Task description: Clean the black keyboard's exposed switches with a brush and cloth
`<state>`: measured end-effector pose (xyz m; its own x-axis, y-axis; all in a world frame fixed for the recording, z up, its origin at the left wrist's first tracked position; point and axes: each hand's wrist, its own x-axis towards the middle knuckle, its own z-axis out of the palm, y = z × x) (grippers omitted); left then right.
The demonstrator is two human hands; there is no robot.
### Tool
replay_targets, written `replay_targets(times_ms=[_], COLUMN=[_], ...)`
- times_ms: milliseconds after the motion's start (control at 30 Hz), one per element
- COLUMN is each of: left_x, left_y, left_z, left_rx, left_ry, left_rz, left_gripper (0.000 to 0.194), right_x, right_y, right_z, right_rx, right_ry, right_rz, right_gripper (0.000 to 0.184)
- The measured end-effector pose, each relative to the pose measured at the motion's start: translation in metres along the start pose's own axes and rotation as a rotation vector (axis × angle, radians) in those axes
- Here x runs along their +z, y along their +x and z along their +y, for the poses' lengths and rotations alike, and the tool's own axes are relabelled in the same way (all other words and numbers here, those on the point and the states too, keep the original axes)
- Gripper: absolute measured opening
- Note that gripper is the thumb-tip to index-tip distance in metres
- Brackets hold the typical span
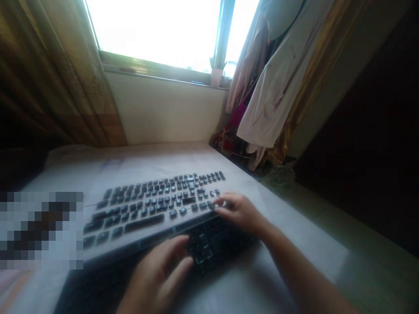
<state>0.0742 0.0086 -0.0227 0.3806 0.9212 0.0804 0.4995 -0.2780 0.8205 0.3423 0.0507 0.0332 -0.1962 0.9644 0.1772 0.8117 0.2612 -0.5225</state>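
Several dark keycaps (pixel 153 200) lie in loose rows on a pale grey board (pixel 131 248) on the table. A black keyboard body (pixel 212 244) sits just in front of it, partly under my hands. My left hand (pixel 160 274) lies flat on the near edge of the black keyboard, fingers stretched out. My right hand (pixel 238 211) reaches to the right end of the keycap rows, its fingertips bunched on a keycap there.
A white-covered table (pixel 294 244) carries everything. A blurred patch (pixel 41 229) hides the left side. Behind are a bright window (pixel 153 30), a wall, brown curtains (pixel 55 74) and hanging clothes (pixel 278 87) at the right. Dark furniture stands far right.
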Motion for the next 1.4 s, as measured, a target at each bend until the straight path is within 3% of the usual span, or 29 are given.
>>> replay_targets(times_ms=[67, 133, 233, 333, 500, 633, 700, 800, 933, 1000, 1200, 1400], left_x=[-0.002, -0.001, 0.003, 0.007, 0.010, 0.006, 0.004, 0.001, -0.004, -0.007, -0.012, -0.015], left_y=[-0.002, -0.003, -0.006, -0.009, -0.011, -0.008, -0.006, -0.003, 0.002, 0.003, 0.002, -0.001], left_z=[-0.015, -0.028, -0.037, -0.033, -0.016, -0.017, -0.018, -0.018, -0.013, -0.009, -0.006, -0.014], left_rx=[0.215, 0.323, 0.314, 0.211, 0.093, 0.057, 0.036, -0.012, -0.082, -0.075, -0.061, -0.012], left_ry=[0.308, 0.559, 0.733, 0.780, 0.878, 0.831, 0.828, 0.842, 0.808, 0.809, 0.799, 0.814], left_rz=[0.113, 0.139, 0.028, -0.120, -0.096, -0.165, -0.144, -0.115, -0.249, -0.258, -0.240, -0.172], left_gripper=[0.048, 0.073, 0.117, 0.131, 0.124, 0.117, 0.119, 0.118, 0.110, 0.107, 0.101, 0.103], right_x=[-0.004, -0.003, 0.004, 0.009, 0.009, 0.010, 0.010, 0.008, -0.001, -0.006, -0.012, 0.008], right_y=[0.021, 0.037, 0.049, 0.053, 0.056, 0.057, 0.056, 0.056, 0.051, 0.042, -0.017, -0.067], right_z=[0.023, 0.040, 0.054, 0.058, 0.059, 0.059, 0.060, 0.061, 0.060, 0.058, 0.045, 0.033], right_rx=[0.099, 0.186, 0.263, 0.296, 0.317, 0.320, 0.323, 0.328, 0.313, 0.291, 0.231, 0.285], right_ry=[-0.067, -0.124, -0.168, -0.186, -0.195, -0.174, -0.147, -0.083, 0.054, 0.140, 0.332, 0.482], right_rz=[-0.022, -0.080, -0.198, -0.279, -0.337, -0.335, -0.318, -0.267, -0.104, 0.007, 0.278, 0.273], right_gripper=[0.011, 0.012, 0.024, 0.029, 0.029, 0.030, 0.030, 0.029, 0.028, 0.029, 0.082, 0.074])
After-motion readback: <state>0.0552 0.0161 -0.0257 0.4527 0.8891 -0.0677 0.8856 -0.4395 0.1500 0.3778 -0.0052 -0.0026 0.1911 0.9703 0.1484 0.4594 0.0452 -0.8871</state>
